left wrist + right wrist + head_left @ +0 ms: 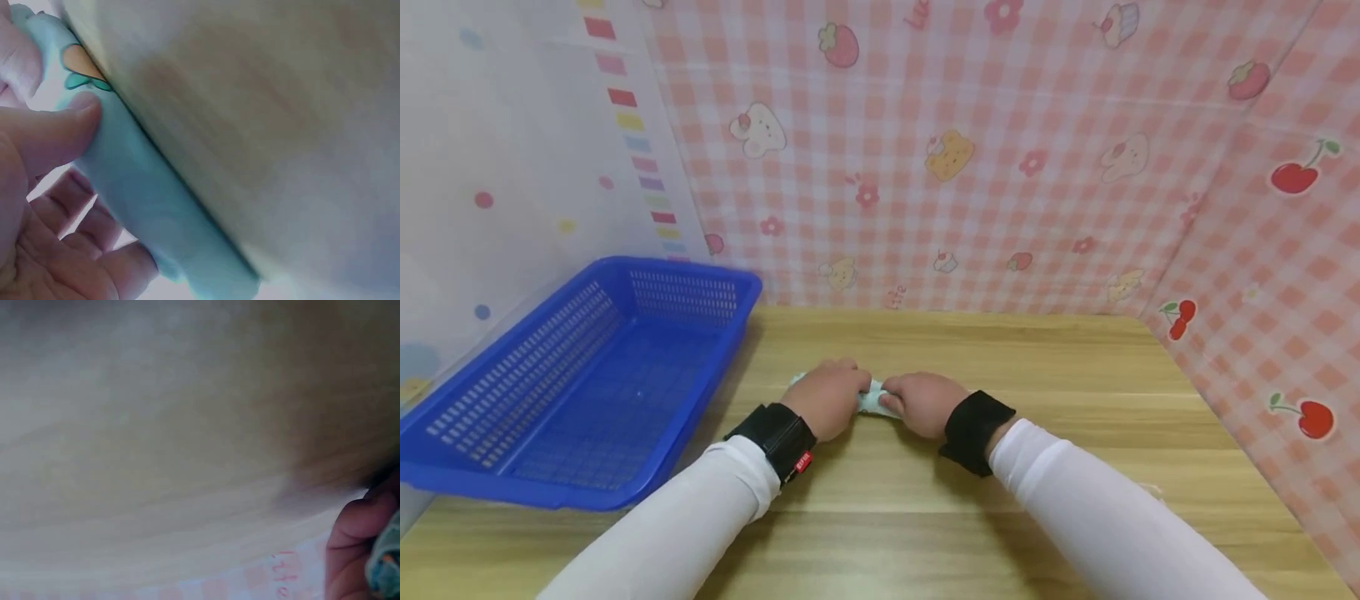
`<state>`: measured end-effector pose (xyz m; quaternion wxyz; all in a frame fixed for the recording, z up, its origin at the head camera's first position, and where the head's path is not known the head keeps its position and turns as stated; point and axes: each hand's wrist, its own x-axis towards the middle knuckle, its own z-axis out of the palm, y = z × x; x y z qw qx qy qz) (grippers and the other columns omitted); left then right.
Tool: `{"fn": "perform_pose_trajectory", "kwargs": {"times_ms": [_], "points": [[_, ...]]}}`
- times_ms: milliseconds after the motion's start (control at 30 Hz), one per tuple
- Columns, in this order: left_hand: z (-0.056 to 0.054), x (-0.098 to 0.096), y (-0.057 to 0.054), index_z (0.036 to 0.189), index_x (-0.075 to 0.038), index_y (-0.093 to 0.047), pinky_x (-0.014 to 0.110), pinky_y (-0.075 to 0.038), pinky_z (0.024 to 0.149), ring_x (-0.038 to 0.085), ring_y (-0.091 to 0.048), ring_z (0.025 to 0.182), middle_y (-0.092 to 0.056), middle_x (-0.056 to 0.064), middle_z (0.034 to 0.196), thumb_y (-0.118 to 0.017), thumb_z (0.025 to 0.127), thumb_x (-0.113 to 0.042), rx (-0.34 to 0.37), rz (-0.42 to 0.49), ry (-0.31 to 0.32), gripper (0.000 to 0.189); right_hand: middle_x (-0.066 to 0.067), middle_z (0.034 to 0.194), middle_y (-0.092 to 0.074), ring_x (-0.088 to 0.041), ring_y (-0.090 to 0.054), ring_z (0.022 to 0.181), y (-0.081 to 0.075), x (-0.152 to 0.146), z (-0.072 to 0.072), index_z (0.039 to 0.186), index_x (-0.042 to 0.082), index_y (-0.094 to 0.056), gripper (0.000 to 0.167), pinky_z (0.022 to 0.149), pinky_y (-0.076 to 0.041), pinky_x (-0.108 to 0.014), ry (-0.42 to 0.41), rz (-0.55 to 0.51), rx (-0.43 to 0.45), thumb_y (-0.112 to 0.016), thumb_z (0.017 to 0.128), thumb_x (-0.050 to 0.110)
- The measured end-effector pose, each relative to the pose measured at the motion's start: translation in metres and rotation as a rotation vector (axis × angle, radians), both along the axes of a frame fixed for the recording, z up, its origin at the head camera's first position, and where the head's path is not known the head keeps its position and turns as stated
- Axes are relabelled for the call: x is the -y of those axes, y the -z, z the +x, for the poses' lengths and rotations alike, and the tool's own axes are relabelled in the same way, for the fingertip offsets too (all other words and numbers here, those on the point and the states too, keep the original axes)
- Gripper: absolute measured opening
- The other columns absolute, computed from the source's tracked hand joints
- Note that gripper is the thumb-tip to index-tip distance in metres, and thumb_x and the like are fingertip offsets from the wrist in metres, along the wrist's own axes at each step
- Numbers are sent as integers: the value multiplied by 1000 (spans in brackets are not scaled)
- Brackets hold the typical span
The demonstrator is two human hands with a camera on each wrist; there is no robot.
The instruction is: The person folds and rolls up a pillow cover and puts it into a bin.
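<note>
A pale teal cloth (pixel 872 403) with a carrot print lies in a narrow roll over the wooden table, between both hands. My left hand (pixel 825 398) grips its left part; in the left wrist view the thumb presses on the cloth (pixel 156 187) near the carrot, with the other fingers behind and under it. My right hand (pixel 928 403) pinches the right end between thumb and fingers. At the edge of the right wrist view, the cloth's rolled end (pixel 384 562) shows beside the curled fingers (pixel 350 540). Much of the cloth's left part is hidden by the left hand in the head view.
A blue plastic basket (pixel 651 487) with slotted walls stands on the left of the table (pixel 880 542). Pink checked sheeting (pixel 887 167) covers the back and right walls, and a white dotted sheet (pixel 512 150) hangs on the left. A thin pale strand (pixel 1152 490) lies near the right forearm.
</note>
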<state>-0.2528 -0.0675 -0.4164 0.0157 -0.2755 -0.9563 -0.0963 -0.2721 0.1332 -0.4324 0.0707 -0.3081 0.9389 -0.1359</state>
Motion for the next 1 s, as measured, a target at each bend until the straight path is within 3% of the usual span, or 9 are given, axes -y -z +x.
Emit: {"fn": "perform_pose_trajectory", "kwargs": {"times_ms": [100, 267, 400, 533, 667, 800, 933, 1000], "points": [[-6, 0, 2, 110, -11, -74, 40, -55, 88, 22, -65, 95, -71, 5, 105, -67, 98, -3, 60, 30, -5, 16, -1, 87, -58, -18, -56, 79, 1, -1, 1, 102, 14, -60, 20, 79, -50, -36, 13, 0, -33, -55, 109, 33], [-17, 2, 2, 108, -14, -73, 38, -55, 88, 17, -64, 90, -73, 0, 100, -67, 99, -8, 141, 43, -42, 12, -5, 114, -63, -19, -61, 91, -4, -4, 5, 127, 16, -64, 33, 85, -55, -37, -15, -36, -98, -73, 100, 32], [-19, 3, 0, 110, -13, -73, 39, -56, 89, 18, -65, 89, -74, 1, 100, -65, 100, -8, 164, 40, -50, 14, -3, 109, -71, -19, -65, 93, -8, -1, 4, 114, 15, -74, 16, 88, -55, -38, -22, -88, -57, -71, 101, 24], [-15, 5, -1, 114, -15, -70, 39, -56, 91, 18, -65, 92, -74, 1, 104, -65, 102, -11, 165, 58, -51, 13, 2, 107, -74, -16, -65, 96, -7, 1, 2, 107, 18, -76, 10, 94, -53, -37, 85, -131, 87, -67, 103, 22], [-11, 4, 0, 112, -15, -71, 39, -55, 93, 18, -65, 97, -71, 1, 109, -75, 97, -14, 135, 58, -31, 15, 2, 104, -74, -17, -64, 94, -10, 3, 1, 108, 18, -77, 14, 95, -53, -38, 163, -125, 131, -63, 106, 23], [-14, 3, 2, 106, -15, -72, 39, -55, 93, 19, -66, 97, -72, 1, 107, -77, 96, -15, 132, 50, -24, 12, -1, 106, -75, -20, -65, 97, -13, 5, 5, 112, 15, -79, 19, 95, -54, -40, 158, -77, 43, -63, 106, 23], [-19, 3, 4, 104, -17, -71, 39, -54, 90, 17, -65, 91, -73, -2, 99, -71, 99, -16, 173, 66, -49, 5, -6, 114, -69, -24, -62, 103, -13, 3, 11, 127, 15, -75, 28, 94, -53, -40, 77, -34, -67, -72, 100, 22], [-20, 4, 3, 103, -16, -70, 39, -54, 88, 17, -64, 89, -72, -2, 96, -69, 100, -15, 188, 77, -59, 3, -7, 116, -66, -23, -60, 102, -13, 2, 13, 134, 15, -72, 38, 92, -53, -38, 35, -35, -80, -77, 97, 19]]}}
